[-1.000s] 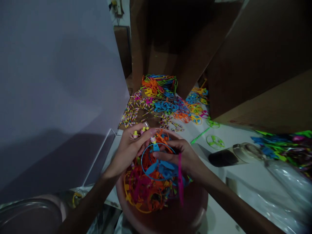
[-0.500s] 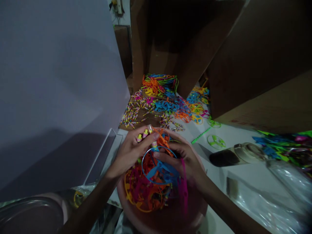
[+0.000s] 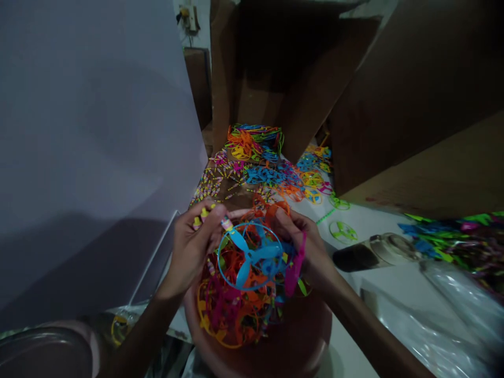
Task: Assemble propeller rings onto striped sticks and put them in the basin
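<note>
Going left to right, we have a smooth grey-white board along the left side, then the left hand, clenched, with its fingers pinching slim plastic sticks with yellow tips. We cannot count how many sticks are in the pinch. A pink-and-yellow plastic stick lies just right of those fingertips, and we cannot tell whether the left hand or the right hand carries it. Its long axis runs right and slightly down, with its lower end pointing at the centre of a blue plastic ring rotor. That rotor sits tilted between both hands, on top of tangled orange and magenta plastic rotors in a round dark-pink plastic basin.

For a clean handling, we judge that a tight pinch near the stick's end and a steady rotor work best.

The right hand curls around the rotors' right side beside a magenta plastic ring, but its grip is unclear. Further right lie green plastic rotors, a black-and-silver hand tool and a clear plastic sheet. Behind the hands is a multicoloured heap of rotors and sticks.
</note>
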Tool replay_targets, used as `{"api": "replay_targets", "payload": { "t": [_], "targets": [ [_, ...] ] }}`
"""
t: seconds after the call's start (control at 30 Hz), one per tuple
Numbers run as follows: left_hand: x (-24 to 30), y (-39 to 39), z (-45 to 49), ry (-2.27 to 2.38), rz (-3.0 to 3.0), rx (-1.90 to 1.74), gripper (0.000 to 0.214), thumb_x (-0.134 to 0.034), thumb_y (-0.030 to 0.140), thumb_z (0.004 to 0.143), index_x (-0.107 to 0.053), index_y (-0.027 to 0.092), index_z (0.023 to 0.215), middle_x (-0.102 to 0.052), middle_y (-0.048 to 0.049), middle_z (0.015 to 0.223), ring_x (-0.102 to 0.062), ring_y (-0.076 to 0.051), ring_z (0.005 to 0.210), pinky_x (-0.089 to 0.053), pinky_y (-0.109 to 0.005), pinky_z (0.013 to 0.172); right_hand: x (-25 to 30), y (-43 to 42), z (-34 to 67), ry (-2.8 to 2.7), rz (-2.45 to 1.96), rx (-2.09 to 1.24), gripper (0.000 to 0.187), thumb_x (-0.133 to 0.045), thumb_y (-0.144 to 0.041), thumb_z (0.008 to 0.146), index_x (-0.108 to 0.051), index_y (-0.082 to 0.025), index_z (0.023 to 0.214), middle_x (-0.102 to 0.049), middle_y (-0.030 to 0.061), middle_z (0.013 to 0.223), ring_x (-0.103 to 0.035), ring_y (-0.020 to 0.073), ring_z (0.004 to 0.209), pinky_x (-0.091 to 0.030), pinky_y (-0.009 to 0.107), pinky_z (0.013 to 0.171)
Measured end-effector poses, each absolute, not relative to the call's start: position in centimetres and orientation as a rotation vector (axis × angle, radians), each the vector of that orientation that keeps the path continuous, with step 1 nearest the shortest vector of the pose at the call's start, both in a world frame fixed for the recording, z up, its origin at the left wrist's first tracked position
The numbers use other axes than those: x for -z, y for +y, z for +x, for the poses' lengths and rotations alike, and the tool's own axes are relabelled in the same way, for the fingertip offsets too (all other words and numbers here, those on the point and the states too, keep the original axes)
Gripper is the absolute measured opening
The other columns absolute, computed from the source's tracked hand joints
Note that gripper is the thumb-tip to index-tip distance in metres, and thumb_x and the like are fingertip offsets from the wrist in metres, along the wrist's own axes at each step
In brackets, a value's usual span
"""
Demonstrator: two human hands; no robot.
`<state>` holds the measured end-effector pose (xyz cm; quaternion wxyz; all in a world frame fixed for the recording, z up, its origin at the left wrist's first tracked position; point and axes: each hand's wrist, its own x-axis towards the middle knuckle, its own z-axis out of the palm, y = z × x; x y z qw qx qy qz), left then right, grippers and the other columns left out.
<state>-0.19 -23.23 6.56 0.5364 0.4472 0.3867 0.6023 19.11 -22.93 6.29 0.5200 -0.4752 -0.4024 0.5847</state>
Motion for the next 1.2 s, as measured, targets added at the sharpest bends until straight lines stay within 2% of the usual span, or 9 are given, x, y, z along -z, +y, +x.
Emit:
{"api": "replay_targets", "payload": {
  "t": [0.13, 0.23, 0.43, 0.53, 0.63, 0.8, 0.93, 1.07, 1.2],
  "targets": [
    [-6.0, -23.0, -1.3, 1.079, 1.329, -1.159, 0.030, -0.073, 0.045, 0.086, -0.064, 0.019, 0.072, -0.050, 0.0056, 0.055, -0.041, -0.007, 0.046, -0.032, -0.018, 0.044, -6.5, -22.7, 19.7, -0.800, -1.118, -1.372, 0.046, -0.086, -0.044, 0.071, -0.048, -0.020, 0.064, -0.040, -0.0093, 0.055, -0.031, 0.0048, 0.045, -0.030, 0.017, 0.040],
    [-5.3, -22.7, -1.2, 1.304, 1.620, -1.000, 0.024, -0.073, 0.046, 0.086, -0.072, 0.022, 0.089, -0.073, -0.0009, 0.083, -0.066, -0.017, 0.074, -0.051, -0.024, 0.066, -6.7, -22.5, 20.0, -0.773, -1.124, -1.357, 0.050, -0.091, -0.035, 0.064, -0.043, -0.021, 0.065, -0.046, -0.0092, 0.057, -0.040, 0.0061, 0.048, -0.038, 0.018, 0.045],
    [-4.6, -23.2, 1.2, 1.183, 1.758, -1.095, 0.022, -0.056, 0.038, 0.099, -0.068, 0.023, 0.087, -0.073, -0.0037, 0.122, -0.066, -0.021, 0.116, -0.052, -0.029, 0.094, -6.3, -22.2, 19.7, -0.781, -1.153, -1.414, 0.055, -0.095, -0.033, 0.054, -0.041, -0.021, 0.060, -0.046, -0.0101, 0.050, -0.040, 0.0063, 0.043, -0.036, 0.018, 0.042],
    [-4.3, -23.8, 2.0, 1.279, 1.748, -1.231, 0.023, -0.053, 0.035, 0.100, -0.064, 0.023, 0.083, -0.075, -0.0039, 0.109, -0.068, -0.020, 0.106, -0.052, -0.029, 0.092, -5.9, -22.5, 19.6, -0.744, -1.096, -1.498, 0.035, -0.090, -0.035, 0.064, -0.061, -0.021, 0.077, -0.063, -0.0061, 0.064, -0.058, 0.0115, 0.054, -0.049, 0.022, 0.053],
    [-3.8, -24.2, 2.7, 1.312, 1.690, -1.301, 0.023, -0.051, 0.035, 0.100, -0.062, 0.022, 0.085, -0.073, -0.0043, 0.096, -0.068, -0.019, 0.095, -0.052, -0.029, 0.087, -5.5, -22.9, 19.5, -0.819, -1.067, -1.569, 0.033, -0.087, -0.036, 0.070, -0.071, -0.023, 0.097, -0.074, -0.0015, 0.083, -0.067, 0.0163, 0.065, -0.055, 0.027, 0.063],
    [-3.6, -23.9, 2.7, 1.219, 1.437, -1.269, 0.018, -0.058, 0.041, 0.096, -0.058, 0.023, 0.094, -0.067, -0.0027, 0.090, -0.064, -0.017, 0.080, -0.051, -0.025, 0.068, -5.5, -23.2, 19.8, -0.872, -1.141, -1.524, 0.023, -0.088, -0.030, 0.068, -0.075, -0.024, 0.086, -0.074, -0.0038, 0.076, -0.067, 0.0145, 0.064, -0.053, 0.023, 0.061],
    [-4.3, -23.5, 1.0, 1.111, 1.142, -1.012, 0.018, -0.055, 0.041, 0.096, -0.050, 0.028, 0.107, -0.050, 0.0077, 0.067, -0.041, -0.008, 0.047, -0.029, -0.015, 0.042, -5.8, -23.1, 20.6, -1.008, -1.180, -1.468, 0.019, -0.087, -0.030, 0.070, -0.077, -0.023, 0.084, -0.073, -0.0041, 0.077, -0.064, 0.0114, 0.063, -0.051, 0.019, 0.059],
    [-5.5, -23.3, -0.3, 1.081, 1.176, -1.005, 0.019, -0.057, 0.039, 0.095, -0.048, 0.027, 0.106, -0.050, 0.0082, 0.068, -0.035, -0.006, 0.045, -0.024, -0.015, 0.040, -6.3, -23.2, 20.8, -1.087, -1.181, -1.549, 0.028, -0.087, -0.035, 0.069, -0.077, -0.022, 0.091, -0.073, -0.0012, 0.075, -0.065, 0.0138, 0.062, -0.052, 0.023, 0.057],
    [-6.8, -22.9, -0.5, 1.051, 1.385, -1.070, 0.019, -0.067, 0.040, 0.090, -0.063, 0.022, 0.096, -0.051, 0.0061, 0.064, -0.036, -0.007, 0.049, -0.028, -0.018, 0.044, -7.0, -23.2, 20.5, -1.169, -1.144, -1.605, 0.022, -0.087, -0.036, 0.068, -0.077, -0.021, 0.082, -0.070, -0.0017, 0.069, -0.062, 0.0127, 0.060, -0.050, 0.022, 0.055]
  ]
}}
